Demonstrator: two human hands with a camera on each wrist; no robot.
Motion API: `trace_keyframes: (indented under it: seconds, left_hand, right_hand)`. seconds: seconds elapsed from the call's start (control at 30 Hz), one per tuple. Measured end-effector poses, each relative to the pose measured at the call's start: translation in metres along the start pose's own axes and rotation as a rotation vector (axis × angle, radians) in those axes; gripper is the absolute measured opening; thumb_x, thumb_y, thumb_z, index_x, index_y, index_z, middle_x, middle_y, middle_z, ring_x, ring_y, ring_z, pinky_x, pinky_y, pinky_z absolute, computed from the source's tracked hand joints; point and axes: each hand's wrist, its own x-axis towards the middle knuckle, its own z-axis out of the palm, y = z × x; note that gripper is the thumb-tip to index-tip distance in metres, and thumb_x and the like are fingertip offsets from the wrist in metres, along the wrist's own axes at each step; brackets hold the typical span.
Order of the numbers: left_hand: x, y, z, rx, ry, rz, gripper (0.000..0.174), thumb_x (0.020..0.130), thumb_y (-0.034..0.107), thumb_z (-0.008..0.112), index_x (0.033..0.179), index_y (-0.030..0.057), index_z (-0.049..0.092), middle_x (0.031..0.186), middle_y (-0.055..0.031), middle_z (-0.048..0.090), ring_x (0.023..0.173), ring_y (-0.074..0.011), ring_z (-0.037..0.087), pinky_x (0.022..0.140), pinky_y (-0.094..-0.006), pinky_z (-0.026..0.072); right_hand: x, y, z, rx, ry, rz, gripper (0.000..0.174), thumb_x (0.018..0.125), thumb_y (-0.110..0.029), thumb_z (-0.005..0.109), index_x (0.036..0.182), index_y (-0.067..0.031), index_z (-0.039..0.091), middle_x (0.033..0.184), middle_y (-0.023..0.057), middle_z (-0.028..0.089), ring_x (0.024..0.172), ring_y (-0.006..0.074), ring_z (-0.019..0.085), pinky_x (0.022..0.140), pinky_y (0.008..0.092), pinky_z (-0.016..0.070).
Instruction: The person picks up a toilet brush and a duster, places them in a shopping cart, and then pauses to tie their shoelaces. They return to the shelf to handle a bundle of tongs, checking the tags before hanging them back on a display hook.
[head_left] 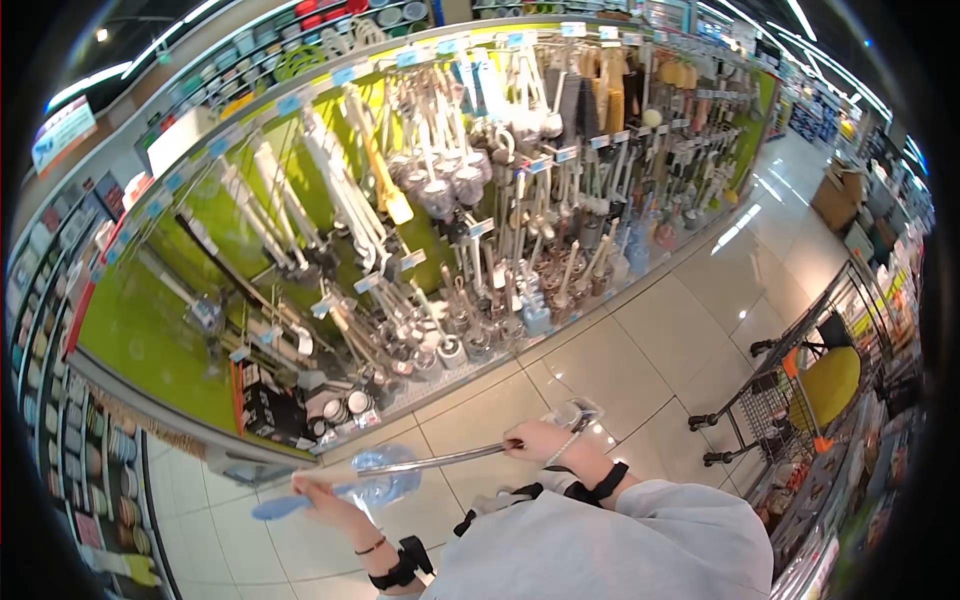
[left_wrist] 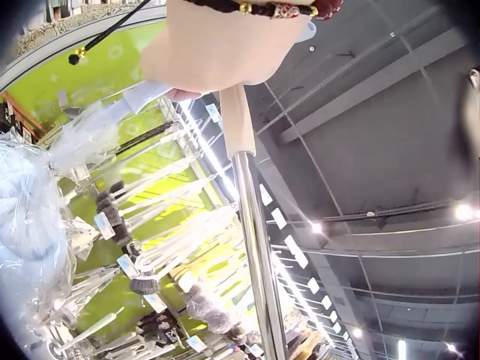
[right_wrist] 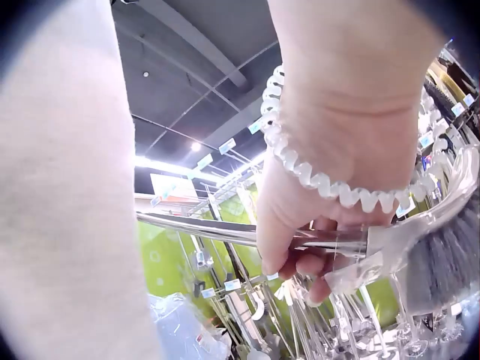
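Note:
Across the body in the head view runs a long-handled brush with a shiny metal handle. My right hand curls its fingers round this handle close to the head end. In the right wrist view the brush head has grey bristles under clear plastic. My left hand grips a light-blue handle whose light-blue head is wrapped in clear plastic. One finger of this hand stretches to the far end of the metal handle.
A green-backed display rack hung with many brushes stands ahead, with price tags along its rails. Black boxed goods sit at its lower left. A shopping cart holding something yellow stands on the tiled floor to the right. Stocked shelves line the left.

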Motion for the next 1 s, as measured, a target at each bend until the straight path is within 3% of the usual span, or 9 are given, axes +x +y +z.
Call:
trace_keyframes:
  seconds: [0.2, 0.3, 0.37, 0.47, 0.57, 0.77, 0.9, 1.0]
  left_hand:
    - [-0.012, 0.028, 0.011, -0.019, 0.029, 0.018, 0.032, 0.09, 0.028, 0.044, 0.106, 0.0005, 0.05, 0.101, -0.0068, 0.051, 0.091, -0.0129, 0.049, 0.076, -0.0252, 0.0394]
    - [-0.012, 0.021, 0.007, -0.011, 0.012, -0.021, 0.035, 0.09, 0.028, 0.045, 0.108, -0.0012, 0.05, 0.094, -0.0041, 0.052, 0.08, -0.0086, 0.048, 0.07, -0.0212, 0.0389]
    - [-0.001, 0.004, -0.001, -0.072, 0.06, -0.042, 0.038, 0.089, 0.03, 0.046, 0.107, -0.0029, 0.052, 0.082, 0.001, 0.048, 0.065, -0.004, 0.038, 0.061, -0.0167, 0.0343]
    - [-0.003, 0.009, -0.009, -0.022, -0.053, -0.088, 0.04, 0.089, 0.031, 0.048, 0.107, -0.0035, 0.053, 0.08, 0.0021, 0.049, 0.063, -0.0031, 0.036, 0.06, -0.0163, 0.0338]
    - [-0.012, 0.019, 0.006, -0.079, 0.019, -0.101, 0.041, 0.088, 0.032, 0.048, 0.108, -0.0034, 0.054, 0.087, -0.0014, 0.055, 0.071, -0.0042, 0.045, 0.065, -0.0184, 0.038]
    - [-0.006, 0.005, 0.008, -0.127, -0.014, -0.096, 0.043, 0.088, 0.033, 0.049, 0.111, -0.0029, 0.052, 0.096, -0.0057, 0.055, 0.079, -0.0069, 0.049, 0.068, -0.0197, 0.0397]
    - [-0.006, 0.0, 0.012, -0.18, 0.018, -0.104, 0.041, 0.088, 0.032, 0.049, 0.11, -0.002, 0.052, 0.096, -0.0041, 0.054, 0.074, -0.0069, 0.046, 0.065, -0.0184, 0.0373]
    - [0.0, -0.006, -0.002, 0.017, 0.027, -0.142, 0.036, 0.088, 0.029, 0.048, 0.109, 0.0003, 0.053, 0.091, -0.0009, 0.052, 0.065, -0.0049, 0.038, 0.059, -0.0178, 0.0335]
  right_hand:
    - [-0.004, -0.014, 0.004, 0.008, 0.012, -0.016, 0.033, 0.08, -0.035, 0.055, 0.072, -0.0026, 0.056, 0.065, 0.0133, 0.055, 0.062, 0.0287, 0.055, 0.058, 0.0354, 0.0436]
    - [-0.006, -0.017, 0.003, -0.026, -0.023, 0.048, 0.04, 0.082, -0.041, 0.052, 0.07, -0.0027, 0.053, 0.061, 0.0132, 0.053, 0.059, 0.029, 0.053, 0.056, 0.0365, 0.0422]
    - [-0.006, -0.013, 0.005, -0.023, 0.012, 0.036, 0.04, 0.082, -0.041, 0.051, 0.069, -0.0033, 0.052, 0.059, 0.0129, 0.052, 0.057, 0.0295, 0.052, 0.055, 0.0374, 0.041]
    - [-0.007, -0.013, 0.002, -0.046, 0.058, 0.015, 0.04, 0.083, -0.041, 0.05, 0.066, -0.0046, 0.049, 0.056, 0.0121, 0.049, 0.054, 0.0304, 0.05, 0.052, 0.0388, 0.0388]
    - [-0.005, -0.015, -0.005, -0.091, 0.055, 0.019, 0.041, 0.083, -0.043, 0.048, 0.065, -0.0062, 0.05, 0.056, 0.012, 0.05, 0.055, 0.0312, 0.051, 0.052, 0.0398, 0.0386]
    - [-0.005, -0.007, -0.012, -0.147, 0.008, 0.078, 0.042, 0.083, -0.046, 0.046, 0.067, -0.0067, 0.052, 0.059, 0.0127, 0.053, 0.058, 0.0321, 0.052, 0.053, 0.0407, 0.0394]
    - [-0.005, -0.007, -0.015, -0.05, -0.008, 0.062, 0.045, 0.083, -0.046, 0.046, 0.066, -0.005, 0.052, 0.059, 0.0141, 0.052, 0.058, 0.0335, 0.052, 0.054, 0.0409, 0.0394]
    - [0.001, -0.004, -0.015, -0.119, -0.068, 0.06, 0.047, 0.083, -0.046, 0.045, 0.065, -0.004, 0.053, 0.06, 0.0153, 0.053, 0.059, 0.0342, 0.052, 0.055, 0.0407, 0.0396]
